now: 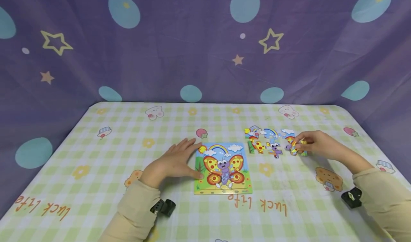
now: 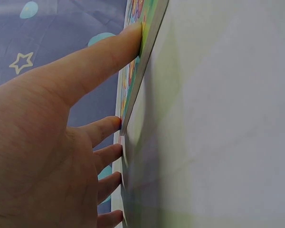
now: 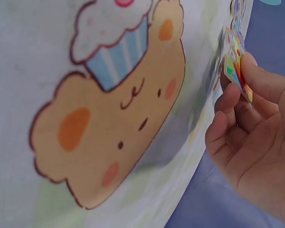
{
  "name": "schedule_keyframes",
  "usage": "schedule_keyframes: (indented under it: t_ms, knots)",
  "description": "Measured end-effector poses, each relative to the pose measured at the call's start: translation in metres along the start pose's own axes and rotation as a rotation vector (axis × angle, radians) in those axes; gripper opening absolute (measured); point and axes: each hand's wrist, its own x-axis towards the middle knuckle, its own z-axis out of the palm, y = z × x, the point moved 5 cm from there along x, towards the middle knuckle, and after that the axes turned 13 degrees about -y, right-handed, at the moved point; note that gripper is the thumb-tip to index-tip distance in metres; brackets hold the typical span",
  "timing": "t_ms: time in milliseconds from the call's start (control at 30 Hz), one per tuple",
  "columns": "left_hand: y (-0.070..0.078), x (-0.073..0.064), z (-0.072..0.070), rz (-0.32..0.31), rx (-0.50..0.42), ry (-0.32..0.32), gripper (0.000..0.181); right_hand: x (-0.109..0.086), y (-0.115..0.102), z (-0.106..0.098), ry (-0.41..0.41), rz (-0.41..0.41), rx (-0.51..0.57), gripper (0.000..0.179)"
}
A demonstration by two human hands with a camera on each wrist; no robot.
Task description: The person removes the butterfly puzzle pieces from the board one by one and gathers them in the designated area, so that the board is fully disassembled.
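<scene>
A square butterfly puzzle board [image 1: 223, 190] lies flat on the table near its middle. My left hand [image 1: 174, 163] rests at its left side with fingers spread: the thumb [image 2: 111, 51] touches the board's face by the edge, and the index fingertip meets the upper left corner. To the board's right, my right hand [image 1: 319, 147] pinches a colourful puzzle piece [image 3: 237, 76] between thumb and fingers. Whether more than one piece is in that pinch, I cannot tell. Below and left of this hand lie several loose puzzle pieces [image 1: 274, 149], set out in short rows.
A checked cloth [image 1: 128, 120] printed with cartoons and lettering covers the table. Behind it and at both sides hangs a purple curtain [image 1: 179, 56] with stars and blue ovals. Black wrist straps [image 1: 163, 208] sit by both beige sleeves.
</scene>
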Motion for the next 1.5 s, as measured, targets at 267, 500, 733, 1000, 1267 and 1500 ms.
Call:
schedule_keyframes:
  t_ms: [267,500,733,1000,1267,1500]
  knots:
    - [0.0,0.001,0.001,0.005,0.003,0.002,0.105,0.003,-0.001,0.004,-0.027,-0.026,0.026,0.018]
    - [-0.001,0.002,0.001,-0.007,0.011,-0.003,0.104,0.005,-0.002,0.005,0.008,0.007,-0.015,0.021]
    - [-0.001,0.002,0.001,-0.003,0.019,-0.005,0.104,0.007,-0.003,0.005,0.048,0.021,-0.06,0.021]
    - [0.002,0.0,-0.002,0.001,0.023,-0.002,0.104,0.006,-0.01,0.004,0.086,0.071,-0.05,0.026]
    - [0.002,-0.002,-0.004,0.015,0.005,-0.008,0.102,0.005,-0.037,0.012,0.119,0.004,-0.009,0.021]
    - [-0.001,-0.003,-0.004,0.051,-0.01,-0.023,0.099,0.008,-0.057,0.025,0.12,-0.059,0.04,0.016]
